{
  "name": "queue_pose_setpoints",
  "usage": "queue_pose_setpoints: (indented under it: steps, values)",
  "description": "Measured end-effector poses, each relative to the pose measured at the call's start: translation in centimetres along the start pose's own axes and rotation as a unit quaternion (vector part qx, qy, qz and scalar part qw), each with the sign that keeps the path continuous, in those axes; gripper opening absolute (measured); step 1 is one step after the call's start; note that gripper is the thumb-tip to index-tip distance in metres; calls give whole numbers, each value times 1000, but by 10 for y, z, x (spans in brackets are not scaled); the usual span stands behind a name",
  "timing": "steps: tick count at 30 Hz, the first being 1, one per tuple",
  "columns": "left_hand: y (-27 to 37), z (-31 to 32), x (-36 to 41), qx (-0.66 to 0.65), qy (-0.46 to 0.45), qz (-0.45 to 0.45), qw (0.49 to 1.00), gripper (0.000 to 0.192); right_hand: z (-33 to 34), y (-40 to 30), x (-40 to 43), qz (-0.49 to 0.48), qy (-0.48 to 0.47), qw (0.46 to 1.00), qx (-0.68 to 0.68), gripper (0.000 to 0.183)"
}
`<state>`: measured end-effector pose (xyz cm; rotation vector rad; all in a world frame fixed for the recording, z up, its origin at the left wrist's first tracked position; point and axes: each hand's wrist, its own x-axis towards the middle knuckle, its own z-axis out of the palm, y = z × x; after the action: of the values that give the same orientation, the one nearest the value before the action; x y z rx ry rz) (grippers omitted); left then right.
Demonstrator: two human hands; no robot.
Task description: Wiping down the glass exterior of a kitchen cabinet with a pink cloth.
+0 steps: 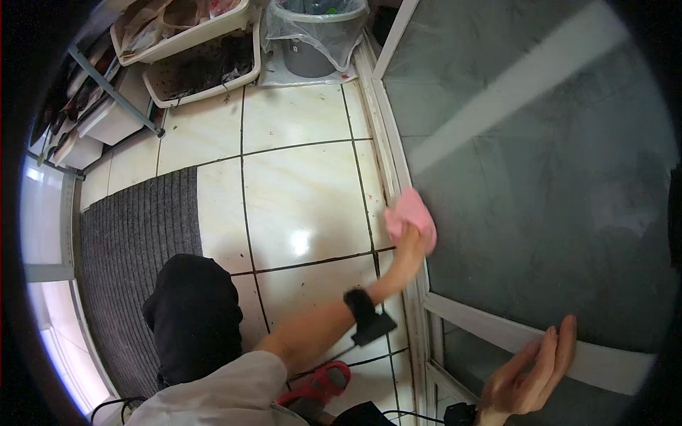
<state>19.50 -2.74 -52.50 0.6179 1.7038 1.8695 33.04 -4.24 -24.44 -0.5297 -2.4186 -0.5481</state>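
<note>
My left hand (413, 238) grips a pink cloth (411, 213) and presses it against the lower edge of a white door frame (391, 133), beside the glass panel (533, 213). The fingers are mostly covered by the cloth. At the lower right, my right hand (527, 373) is raised with nothing in it. Its fingers are loosely bent and apart, in front of the white crossbar (613, 365) of the door. Whether it touches the bar I cannot tell. Black straps with small devices circle both wrists.
Cream floor tiles (303, 207) with dark grout run beside the frame. A grey ribbed mat (138, 229) lies left, by my black-clad knee (197, 314). Soiled white baskets (202, 90), a metal rack (114, 93) and a bag-lined bin (309, 56) stand ahead. A red slipper (319, 383) is below.
</note>
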Motion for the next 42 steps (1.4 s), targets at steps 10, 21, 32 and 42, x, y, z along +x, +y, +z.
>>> queue_pose_setpoints:
  steps: [10, 21, 32, 42]
  values:
    - [0, 21, -30, -4, 22, -23, 999, 19, -4, -1, 12, -9, 45, 999, -21, 16]
    - [0, 47, -95, -32, -18, -33, 999, 24, -4, 3, 2, -3, -12, 999, -35, 24]
    - [16, -12, 29, -29, 67, 31, 997, 25, 1, -2, 3, -7, 9, 999, -36, 18]
    - [-20, 27, -78, 27, -64, -30, 997, 20, 3, 0, 12, -16, 38, 998, -55, 14]
